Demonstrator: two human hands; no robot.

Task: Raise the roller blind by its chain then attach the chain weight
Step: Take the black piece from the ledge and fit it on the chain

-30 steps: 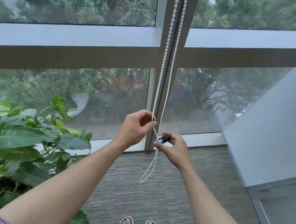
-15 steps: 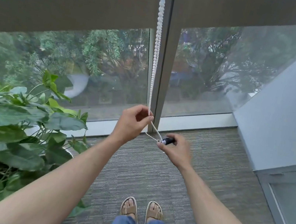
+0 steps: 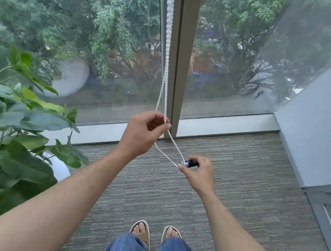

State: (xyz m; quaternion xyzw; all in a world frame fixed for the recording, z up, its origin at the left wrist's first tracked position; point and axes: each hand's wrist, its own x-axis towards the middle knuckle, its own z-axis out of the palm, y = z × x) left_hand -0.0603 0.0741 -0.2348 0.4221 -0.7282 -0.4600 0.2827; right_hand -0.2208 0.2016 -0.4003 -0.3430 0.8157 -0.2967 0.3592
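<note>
Head view, sole camera.

Item: bead chain (image 3: 168, 28), white. Hangs from above the frame in front of the window mullion (image 3: 181, 52), runs down into the left hand, then slants down and to the right across the gap between the hands. Its bottom loop ends at the right hand; a second strand sags in a shallow curve just under the left hand.

Item: left hand (image 3: 144, 131). Fingers curled, pinching the chain at thumb and forefinger. Higher and nearer the glass than the right hand.

Item: right hand (image 3: 197, 173). Fingers curled round the chain weight (image 3: 190, 163), a small dark cylinder with a pale end, held at the fingertips where the loop's end meets it. Hands apart, joined only by the taut strand.

Item: potted plant (image 3: 8, 126), broad green leaves, left of the left forearm.

Item: grey carpet (image 3: 249, 182) beneath both hands; sandalled feet and jeans below, between the forearms.

Item: pale wall (image 3: 324, 118), right of the right hand.

Status: no blind fabric shows over the glass, so the raising looks done, though the roller itself is out of frame. The weight step appears under way. Whether the weight is already clipped onto the loop cannot be told; seating it and letting the chain hang free seems to remain.
</note>
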